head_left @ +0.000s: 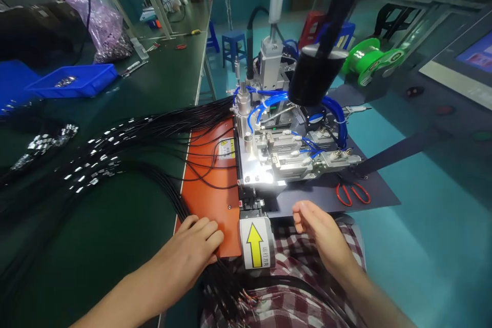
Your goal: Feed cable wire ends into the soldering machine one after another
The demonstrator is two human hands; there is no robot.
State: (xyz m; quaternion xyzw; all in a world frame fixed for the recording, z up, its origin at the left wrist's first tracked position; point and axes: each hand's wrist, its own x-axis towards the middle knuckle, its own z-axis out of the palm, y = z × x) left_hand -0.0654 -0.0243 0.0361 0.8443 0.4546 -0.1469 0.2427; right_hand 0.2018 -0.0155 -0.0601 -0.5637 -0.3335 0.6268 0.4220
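Note:
My left hand is curled over a bundle of black cables at the front of the orange plate. The cables' stripped ends, with coloured wires showing, hang over my lap below that hand. My right hand is raised in front of the machine, fingers bent in and thumb against them; whatever they may hold is hidden. Between my hands a white label with a yellow arrow faces up. Several single cables run across the plate into the machine's left side.
More black cables with shiny metal ends spread over the green table. A blue tray and a bag of small parts lie further back. Red-handled scissors rest right of the machine, with a green spool behind.

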